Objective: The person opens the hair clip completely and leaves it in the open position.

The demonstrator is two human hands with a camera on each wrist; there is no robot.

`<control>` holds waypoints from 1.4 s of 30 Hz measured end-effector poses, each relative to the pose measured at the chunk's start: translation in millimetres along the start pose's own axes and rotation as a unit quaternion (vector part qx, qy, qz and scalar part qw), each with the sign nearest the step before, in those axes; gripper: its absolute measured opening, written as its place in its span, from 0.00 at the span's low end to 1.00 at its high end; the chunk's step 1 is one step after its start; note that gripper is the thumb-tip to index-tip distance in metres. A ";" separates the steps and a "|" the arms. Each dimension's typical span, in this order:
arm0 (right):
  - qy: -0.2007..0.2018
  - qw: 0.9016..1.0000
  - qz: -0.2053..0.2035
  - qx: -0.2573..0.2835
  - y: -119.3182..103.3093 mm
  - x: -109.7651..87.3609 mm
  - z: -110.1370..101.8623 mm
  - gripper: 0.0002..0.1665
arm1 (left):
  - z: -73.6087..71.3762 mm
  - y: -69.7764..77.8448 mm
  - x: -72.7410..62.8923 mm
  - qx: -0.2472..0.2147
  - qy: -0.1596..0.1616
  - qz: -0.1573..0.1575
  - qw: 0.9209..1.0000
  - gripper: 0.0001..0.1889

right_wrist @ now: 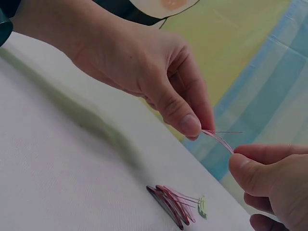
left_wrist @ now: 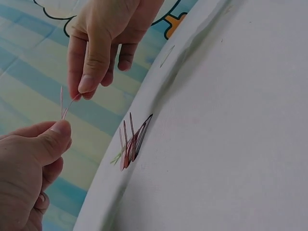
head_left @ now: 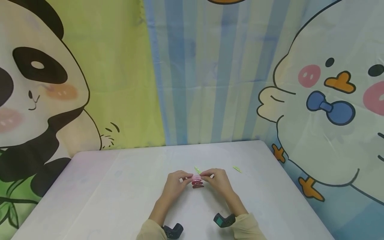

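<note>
Pink strand bundle, held between two pinches

Fingers: the left hand (head_left: pixel 176 183) pinches one end of a pink strand bundle (right_wrist: pixel 219 140) between thumb and forefinger; the right hand (head_left: pixel 218 180) pinches the other end likewise.

Bundle: raised over the table between both hands; several fine strands, slightly bowed, one thin end standing free beside the left thumb. Wire or thread, I cannot tell. Probably almost weightless, springy, easily kinked and inclined to slip; best taken by the extreme ends, fingertips only, with little pull.

Red and pink loops (head_left: pixel 198 186): lying beneath the hands, long and narrow, side by side, with straight thin stems.

Green pieces: one (head_left: pixel 197 170) just beyond the loops, another (head_left: pixel 237 169) apart to the right; both slim.

Tabletop (head_left: pixel 135 186): white, matt, smooth-looking.

Wrists: a black device at each, beige sleeves behind.

Backdrop (head_left: pixel 198 83): creased cloth, printed with stripes, a panda and a bird.
</note>
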State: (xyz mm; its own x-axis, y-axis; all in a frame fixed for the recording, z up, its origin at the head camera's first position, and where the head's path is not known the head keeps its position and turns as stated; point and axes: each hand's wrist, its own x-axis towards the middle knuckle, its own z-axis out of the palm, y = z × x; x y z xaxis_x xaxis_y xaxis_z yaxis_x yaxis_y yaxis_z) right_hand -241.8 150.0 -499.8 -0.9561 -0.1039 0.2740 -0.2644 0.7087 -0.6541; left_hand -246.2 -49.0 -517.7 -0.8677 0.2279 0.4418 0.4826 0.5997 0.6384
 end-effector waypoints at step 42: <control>-0.003 0.998 -0.028 -0.048 38.6 22.0 30.6 0.04 | 31.2 -42.0 23.7 0.012 -0.050 -0.020 0.998 0.07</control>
State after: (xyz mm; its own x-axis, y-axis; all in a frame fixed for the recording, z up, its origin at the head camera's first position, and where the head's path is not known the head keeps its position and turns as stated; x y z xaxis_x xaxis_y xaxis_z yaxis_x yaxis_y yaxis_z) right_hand -276.9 153.8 -540.5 -0.9408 -0.1505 0.3038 -0.3054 0.7651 -0.5668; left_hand -290.8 -44.8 -553.7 -0.8940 0.2787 0.3510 0.4462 0.6268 0.6387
